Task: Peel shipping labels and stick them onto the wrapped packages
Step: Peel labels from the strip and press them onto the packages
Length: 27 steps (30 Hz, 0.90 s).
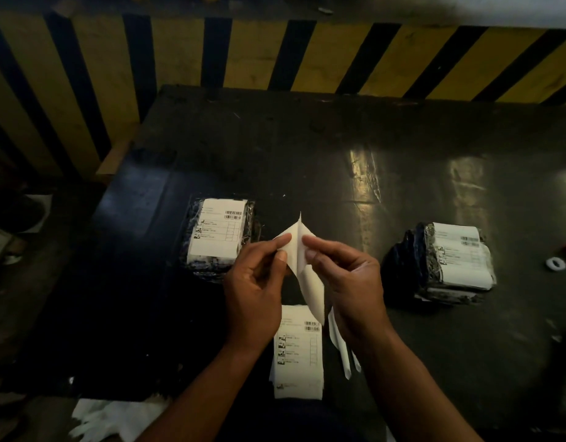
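On the left of the dark bench (339, 148), a wrapped package (219, 239) is lying flat with a label already stuck on top, so it is sitting out of the way. Just right of it, the left hand (254, 295) is pinching one layer of a shipping label (304, 260) between thumb and forefinger. The right hand (347, 282) is pinching the other layer, its grip likewise closed on paper; the two are probably pulling apart to split sticker from backing. The sheet is being held up above the bench, likely so the glue touches nothing. Below the hands, a stack of printed labels (299, 352) is waiting within reach. Far right, a second labelled package (447, 261) is resting on the bench.
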{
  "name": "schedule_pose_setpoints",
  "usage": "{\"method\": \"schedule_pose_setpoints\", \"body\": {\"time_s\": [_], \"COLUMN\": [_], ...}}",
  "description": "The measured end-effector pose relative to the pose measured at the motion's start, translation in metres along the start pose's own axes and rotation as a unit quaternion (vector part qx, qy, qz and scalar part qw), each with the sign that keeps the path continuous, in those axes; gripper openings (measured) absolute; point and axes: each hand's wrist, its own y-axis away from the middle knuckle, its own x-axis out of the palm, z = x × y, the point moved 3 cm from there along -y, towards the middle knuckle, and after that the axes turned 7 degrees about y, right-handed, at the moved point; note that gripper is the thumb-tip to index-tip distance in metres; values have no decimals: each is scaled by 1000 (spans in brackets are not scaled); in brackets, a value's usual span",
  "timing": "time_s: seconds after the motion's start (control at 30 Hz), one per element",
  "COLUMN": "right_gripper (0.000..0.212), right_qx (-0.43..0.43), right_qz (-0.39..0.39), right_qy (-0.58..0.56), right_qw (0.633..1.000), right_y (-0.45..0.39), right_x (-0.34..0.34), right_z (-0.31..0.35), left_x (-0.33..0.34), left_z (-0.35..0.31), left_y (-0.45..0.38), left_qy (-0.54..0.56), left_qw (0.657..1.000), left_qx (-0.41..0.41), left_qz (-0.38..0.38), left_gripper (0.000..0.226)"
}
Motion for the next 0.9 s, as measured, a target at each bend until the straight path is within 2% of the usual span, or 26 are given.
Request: {"method": "schedule_pose_setpoints", "body": {"time_s": [0.13, 0.23, 0.43, 0.67, 0.9], "right_gripper": [26, 32, 34, 35, 39], "right_qx": [-33, -48, -78, -45, 14], "right_qz": [-32, -36, -54, -101, -193], "right_qy": [64, 74, 123, 134, 144], "right_qw": [997, 995, 988, 985, 971], "right_y": [4, 6, 0, -13, -24], "right_x": [4, 5, -9, -47, -103], "right_z": [-4, -7, -16, -49, -88], "left_x": [2, 3, -7, -33, -59], "left_z": [1, 4, 15, 46, 68], "left_y": [5, 6, 0, -10, -23], "left_qy": [41, 74, 59, 18, -30], "left_qw": [998, 994, 993, 993, 988], "left_qx": [-44, -75, -101, -109, -126], "left_qz": [-2, -13, -20, -40, -84], "left_gripper": [24, 32, 38, 40, 38]}}
